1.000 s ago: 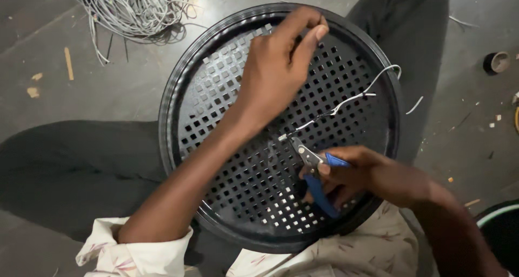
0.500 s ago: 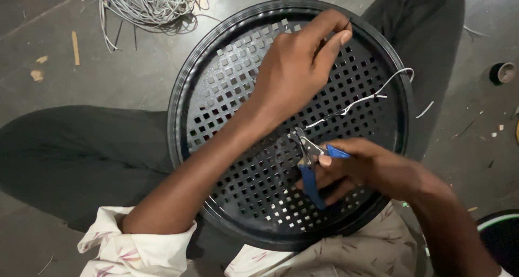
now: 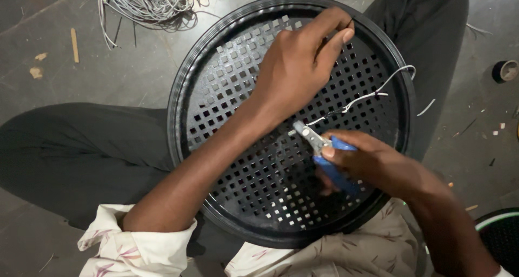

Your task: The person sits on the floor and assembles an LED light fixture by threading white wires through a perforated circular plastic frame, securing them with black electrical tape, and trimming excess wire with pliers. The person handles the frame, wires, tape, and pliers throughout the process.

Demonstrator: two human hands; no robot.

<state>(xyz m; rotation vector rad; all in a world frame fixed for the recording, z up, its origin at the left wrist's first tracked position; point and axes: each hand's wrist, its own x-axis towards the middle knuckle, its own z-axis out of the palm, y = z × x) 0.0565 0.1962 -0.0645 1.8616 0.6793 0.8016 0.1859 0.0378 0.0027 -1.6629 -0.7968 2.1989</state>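
A round black perforated grille [image 3: 238, 163] rests on my lap, its square holes facing up. My left hand [image 3: 300, 68] lies across its upper middle, thumb and forefinger pinched near the far rim on what looks like a thin wire end. My right hand [image 3: 378, 163] grips blue-handled pliers [image 3: 324, 152], whose metal jaws point up-left at the grille's centre. A thin grey wire [image 3: 373, 96] runs from the jaws to the right rim and loops there.
A tangled bundle of grey wire [image 3: 146, 1] lies on the concrete floor at top left. Wood chips [image 3: 74, 44] and wire offcuts are scattered about. A small tape roll [image 3: 505, 70] sits at the right edge, and another black grille's rim [image 3: 494, 223] shows at bottom right.
The view has shifted slightly, so the grille sits a little further right in the frame. My hands keep nearly the same hold; the pliers' jaws stay at the wire's near end.
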